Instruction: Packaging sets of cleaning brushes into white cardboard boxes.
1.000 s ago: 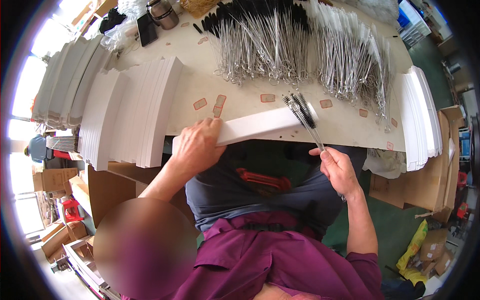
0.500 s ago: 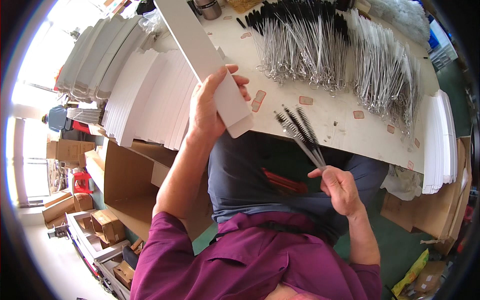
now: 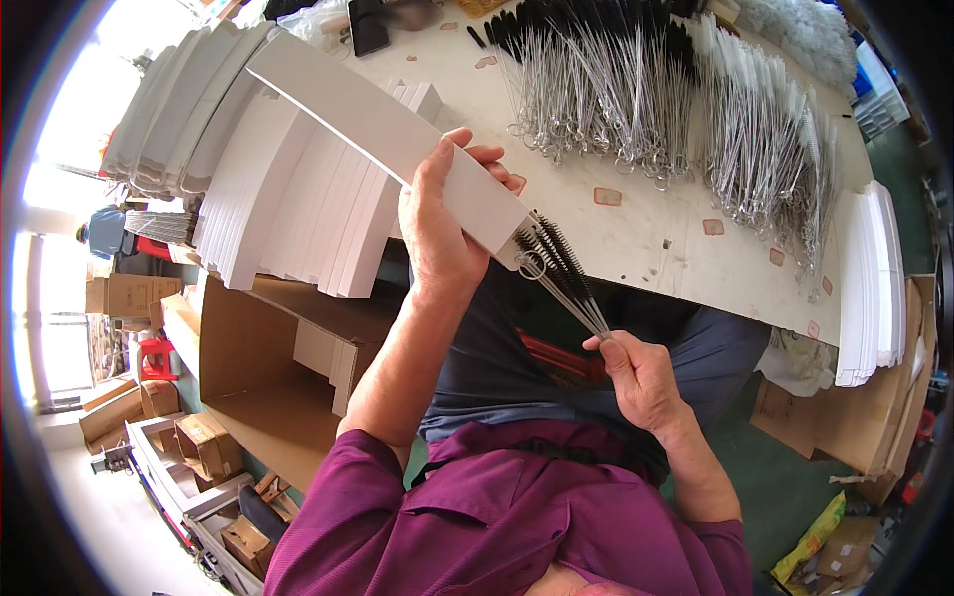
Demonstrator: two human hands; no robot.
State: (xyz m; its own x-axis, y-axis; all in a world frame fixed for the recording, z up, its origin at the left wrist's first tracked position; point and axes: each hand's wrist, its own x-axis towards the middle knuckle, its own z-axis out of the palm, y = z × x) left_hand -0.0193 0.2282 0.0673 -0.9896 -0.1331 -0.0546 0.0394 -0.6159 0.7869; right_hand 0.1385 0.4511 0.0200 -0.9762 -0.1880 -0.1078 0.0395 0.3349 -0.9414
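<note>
A long, slim white box (image 3: 373, 119) lies slanted in my left hand (image 3: 444, 223), whose thumb and fingers wrap around its near part. Its near end points down and right, toward the brushes. Several thin brushes (image 3: 561, 273) with black bristles and wire stems are pinched in my right hand (image 3: 641, 377), just above my lap. Their bristled tips and a wire loop come right up to the box's near end. Whether any tip is inside the box, I cannot tell.
Black-bristled wire brushes (image 3: 596, 94) and white-bristled ones (image 3: 770, 144) are heaped across the table (image 3: 556, 189). White boxes (image 3: 308, 189) stand in a row at left, above an open carton (image 3: 263, 372). More white pieces (image 3: 865, 288) are stacked at the right edge. A phone (image 3: 369, 28) lies at the back.
My left hand has moved slightly right, and the box's far end has swung left and down. My right hand has shifted left, bringing the brush tips against the box's near end.
</note>
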